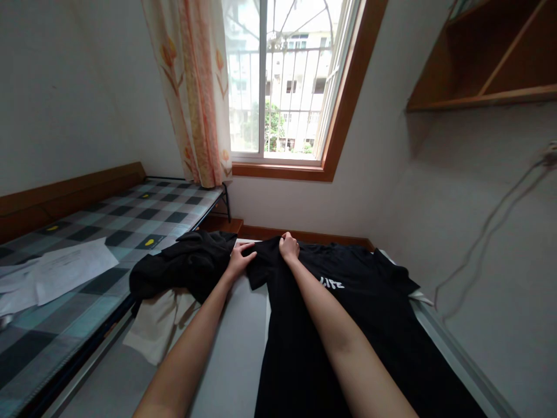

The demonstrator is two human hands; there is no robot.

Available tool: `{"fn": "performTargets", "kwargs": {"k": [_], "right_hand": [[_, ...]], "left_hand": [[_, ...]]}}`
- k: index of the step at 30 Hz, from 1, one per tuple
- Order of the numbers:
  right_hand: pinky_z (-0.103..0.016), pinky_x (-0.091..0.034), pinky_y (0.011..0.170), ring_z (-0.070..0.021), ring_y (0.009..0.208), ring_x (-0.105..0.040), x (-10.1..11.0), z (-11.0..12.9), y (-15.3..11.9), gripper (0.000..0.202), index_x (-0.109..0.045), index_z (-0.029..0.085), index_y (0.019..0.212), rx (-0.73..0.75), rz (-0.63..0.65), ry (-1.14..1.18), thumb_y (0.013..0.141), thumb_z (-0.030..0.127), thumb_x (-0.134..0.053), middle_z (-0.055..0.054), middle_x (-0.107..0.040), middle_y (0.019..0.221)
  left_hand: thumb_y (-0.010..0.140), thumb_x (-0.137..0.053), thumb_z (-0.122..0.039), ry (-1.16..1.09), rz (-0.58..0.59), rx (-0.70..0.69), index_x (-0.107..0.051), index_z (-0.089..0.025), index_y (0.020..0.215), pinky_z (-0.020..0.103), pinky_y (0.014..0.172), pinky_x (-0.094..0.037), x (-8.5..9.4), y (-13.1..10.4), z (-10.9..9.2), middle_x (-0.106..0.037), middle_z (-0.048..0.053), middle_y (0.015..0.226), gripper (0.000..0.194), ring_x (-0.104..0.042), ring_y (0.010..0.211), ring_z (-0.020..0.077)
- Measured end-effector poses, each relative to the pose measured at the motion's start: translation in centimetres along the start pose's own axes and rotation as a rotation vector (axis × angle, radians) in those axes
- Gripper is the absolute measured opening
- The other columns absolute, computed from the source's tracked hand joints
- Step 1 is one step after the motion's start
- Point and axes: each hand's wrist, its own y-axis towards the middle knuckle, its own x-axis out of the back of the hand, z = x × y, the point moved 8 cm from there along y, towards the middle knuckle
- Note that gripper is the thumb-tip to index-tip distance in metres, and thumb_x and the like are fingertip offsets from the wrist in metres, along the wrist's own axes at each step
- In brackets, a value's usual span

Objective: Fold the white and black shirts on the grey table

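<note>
A black T-shirt [348,325] with white lettering that reads "LIFE" lies spread over a pale tabletop [235,348], its near part running out of view at the bottom. My right hand [289,247] is closed on the T-shirt's fabric around the left shoulder, close to the collar. At the end of the left sleeve is my left hand [239,259], thumb and fingers apart, touching or very close to the cloth. Just left of that hand sits a crumpled heap of black clothing [187,261], and a beige cloth [159,322] sticks out from under it.
A bed with a checkered mattress [174,203] stands along the left, with white papers [73,270] on it. Ahead are a flowered curtain [195,87] and a barred window [291,87]. A wooden wall shelf [483,96] and hanging cable [483,226] are at right.
</note>
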Motion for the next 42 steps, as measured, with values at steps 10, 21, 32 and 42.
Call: {"fn": "performTargets", "kwargs": {"k": [10, 21, 32, 42], "right_hand": [[-0.027, -0.045, 0.083, -0.0205, 0.1, -0.065, -0.7, 0.1, 0.2, 0.034, -0.058, 0.016, 0.118, 0.105, -0.001, 0.043, 0.093, 0.018, -0.035, -0.012, -0.069, 0.108], [-0.031, -0.041, 0.099, -0.0217, 0.117, -0.057, -0.6, 0.6, -2.4, 0.059, -0.035, 0.013, 0.146, 0.385, 0.092, 0.035, 0.093, 0.035, -0.047, -0.013, -0.06, 0.13], [-0.043, -0.025, 0.112, -0.0263, 0.138, -0.034, 2.8, -7.3, -7.8, 0.054, -0.052, 0.018, 0.137, 0.421, -0.001, -0.222, 0.096, 0.049, -0.039, -0.014, -0.043, 0.147], [-0.042, -0.025, 0.112, -0.0255, 0.139, -0.033, 2.3, -7.4, -8.3, 0.052, -0.054, 0.019, 0.135, 0.407, 0.06, -0.23, 0.097, 0.048, -0.036, -0.011, -0.043, 0.147]], "left_hand": [[0.067, -0.061, -0.012, 0.089, -0.01, -0.086, -0.058, -0.019, 0.125, 0.035, 0.11, -0.036, -0.5, -0.4, 1.2, -0.048, 0.008, 0.128, 0.058, -0.049, 0.123, 0.0211], [0.064, -0.054, -0.002, 0.184, -0.105, -0.133, -0.061, -0.014, 0.115, 0.041, 0.111, -0.036, -0.6, -0.2, 1.2, -0.048, 0.011, 0.119, 0.053, -0.05, 0.119, 0.0253], [0.063, -0.05, 0.002, 0.395, 0.0, 0.092, -0.066, -0.016, 0.087, 0.033, 0.105, -0.041, -1.1, -0.6, 1.6, -0.042, 0.009, 0.127, 0.034, -0.051, 0.116, 0.0233], [0.089, -0.045, -0.024, 0.841, 0.099, -0.166, -0.068, -0.019, 0.105, 0.046, 0.106, -0.034, -3.1, -2.8, -4.6, -0.048, 0.012, 0.137, 0.028, -0.04, 0.128, 0.031]]}}
